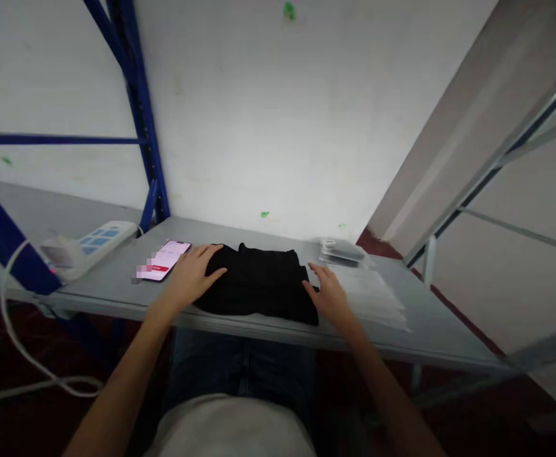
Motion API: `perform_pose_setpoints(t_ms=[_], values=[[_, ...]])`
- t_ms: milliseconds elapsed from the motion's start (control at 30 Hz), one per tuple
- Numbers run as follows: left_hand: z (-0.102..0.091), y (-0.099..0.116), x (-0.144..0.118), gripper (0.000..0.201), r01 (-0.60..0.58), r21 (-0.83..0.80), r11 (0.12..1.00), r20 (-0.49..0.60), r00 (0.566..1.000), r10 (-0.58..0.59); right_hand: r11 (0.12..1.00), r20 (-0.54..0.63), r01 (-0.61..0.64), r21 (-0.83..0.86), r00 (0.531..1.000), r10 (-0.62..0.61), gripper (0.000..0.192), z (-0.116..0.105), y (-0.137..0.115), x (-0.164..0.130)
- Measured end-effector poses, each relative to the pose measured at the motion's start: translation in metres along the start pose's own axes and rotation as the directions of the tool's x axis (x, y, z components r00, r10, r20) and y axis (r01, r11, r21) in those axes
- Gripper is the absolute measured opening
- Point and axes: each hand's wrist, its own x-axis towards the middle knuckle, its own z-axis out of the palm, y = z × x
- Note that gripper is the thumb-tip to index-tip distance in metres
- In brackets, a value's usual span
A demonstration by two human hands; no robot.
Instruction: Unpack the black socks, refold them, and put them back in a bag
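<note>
A folded black cloth garment [263,282] lies on the grey shelf top in front of me; its exact kind I cannot make out. My left hand [195,273] rests at the garment's left side, fingers stretched out and apart, the fingertips at its upper left edge. At the right edge, my right hand [328,292] has its thumb and fingers spread, with the fingertips at or close to the fabric. Neither hand grips anything. Just left of my left hand lies a phone [166,260] with a lit screen.
Clear plastic bags [370,295] lie stacked to the right, with a small clear packet [339,252] behind them. A white power strip [101,244] with a cable sits on the left. Blue rack posts [139,108] stand left; a grey metal frame [492,165] rises right. A white wall [278,127] closes the back.
</note>
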Motion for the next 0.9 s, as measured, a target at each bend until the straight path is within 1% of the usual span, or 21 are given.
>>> perform_pose_setpoints(t_ms=[100,167,233,300,367,433,500,567,633,667,733,800,833,867,900], values=[[0.014,-0.009,0.020,0.045,-0.019,-0.011,1.000,0.100,0.995,0.021,0.994,0.069,-0.091,0.068,0.994,0.086,0.046,0.014,0.005,0.024],[0.018,-0.013,0.027,0.037,-0.036,-0.003,0.999,0.123,0.992,0.036,0.982,0.118,-0.153,0.114,0.983,0.139,0.038,0.016,0.005,0.034],[0.015,-0.012,0.029,0.028,-0.073,-0.009,0.997,0.125,0.989,0.074,0.971,0.125,-0.164,0.174,0.982,0.143,0.028,0.011,0.003,0.036],[0.006,-0.009,0.024,0.022,-0.102,-0.033,0.994,0.101,0.989,0.105,0.963,0.085,-0.118,0.241,0.991,0.100,0.022,-0.001,-0.002,0.030],[-0.007,-0.003,0.012,0.019,-0.114,-0.053,0.992,0.055,0.992,0.117,0.951,0.046,-0.064,0.301,0.998,0.053,0.017,-0.015,-0.006,0.015],[-0.019,0.002,-0.008,0.017,-0.110,-0.049,0.993,0.007,0.994,0.111,0.939,0.058,-0.047,0.341,0.998,0.029,0.013,-0.027,-0.010,-0.007],[-0.029,0.006,-0.034,0.014,-0.082,-0.023,0.996,0.005,0.997,0.083,0.939,0.125,-0.060,0.339,0.992,0.019,0.015,-0.036,-0.011,-0.033],[-0.036,0.009,-0.058,0.015,-0.047,0.005,0.999,0.038,0.998,0.047,0.944,0.217,-0.079,0.319,0.976,0.009,0.023,-0.041,-0.010,-0.055],[-0.041,0.011,-0.074,0.017,-0.007,0.026,1.000,0.071,0.997,0.005,0.947,0.276,-0.095,0.307,0.961,0.007,0.029,-0.042,-0.009,-0.067],[-0.043,0.012,-0.076,0.018,0.015,0.033,0.999,0.073,0.997,-0.018,0.947,0.273,-0.101,0.306,0.962,0.014,0.029,-0.042,-0.009,-0.068],[-0.046,0.016,-0.069,0.019,0.063,0.040,0.997,0.033,0.997,-0.064,0.944,0.208,-0.113,0.311,0.977,0.049,0.027,-0.041,-0.009,-0.059],[-0.045,0.020,-0.047,0.021,0.086,0.023,0.996,-0.027,0.996,-0.085,0.945,0.133,-0.119,0.305,0.988,0.082,0.026,-0.036,-0.010,-0.041],[-0.042,0.022,-0.033,0.022,0.078,0.001,0.997,-0.039,0.996,-0.078,0.950,0.111,-0.114,0.289,0.990,0.085,0.027,-0.032,-0.011,-0.030],[-0.037,0.023,-0.018,0.022,0.047,-0.038,0.998,-0.026,0.999,-0.048,0.960,0.103,-0.104,0.262,0.992,0.079,0.029,-0.026,-0.011,-0.020],[-0.030,0.024,-0.004,0.024,-0.016,-0.092,0.996,0.038,0.999,0.020,0.971,0.105,-0.093,0.222,0.992,0.071,0.032,-0.020,-0.010,-0.011]])
